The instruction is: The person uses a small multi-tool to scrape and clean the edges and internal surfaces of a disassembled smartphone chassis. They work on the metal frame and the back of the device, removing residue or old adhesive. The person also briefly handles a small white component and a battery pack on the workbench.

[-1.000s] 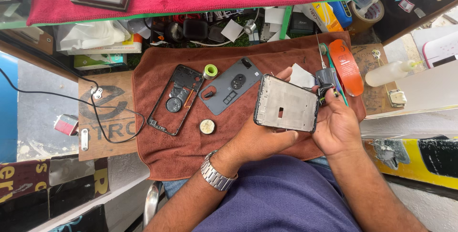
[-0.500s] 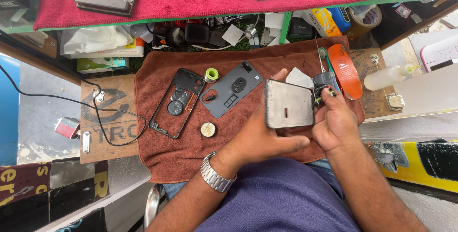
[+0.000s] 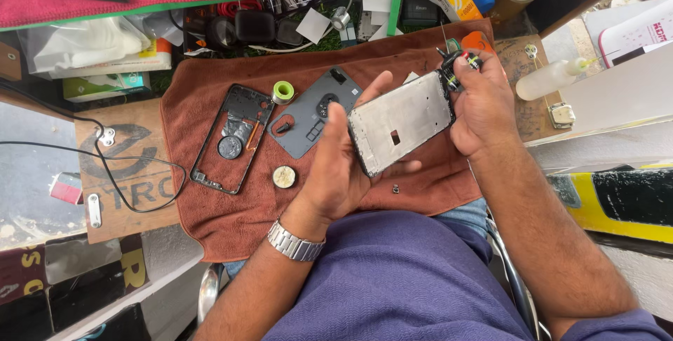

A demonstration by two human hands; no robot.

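both hands grip one grey screen panel (image 3: 401,128) above the towel's (image 3: 210,215) right half: left hand (image 3: 336,166) cradles its lower edge, right hand (image 3: 480,106) clamps its top corner. on the towel lie, from the left, a phone frame (image 3: 235,138), a green tape roll (image 3: 283,91) and a back cover (image 3: 308,120).

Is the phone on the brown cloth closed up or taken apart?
Taken apart: its frame and dark back cover lie separately on the cloth, while both hands hold the screen panel.

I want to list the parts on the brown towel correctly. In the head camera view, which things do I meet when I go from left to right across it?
Black phone frame → green tape roll → dark back cover → left hand → silver phone panel → right hand, all over the brown towel.
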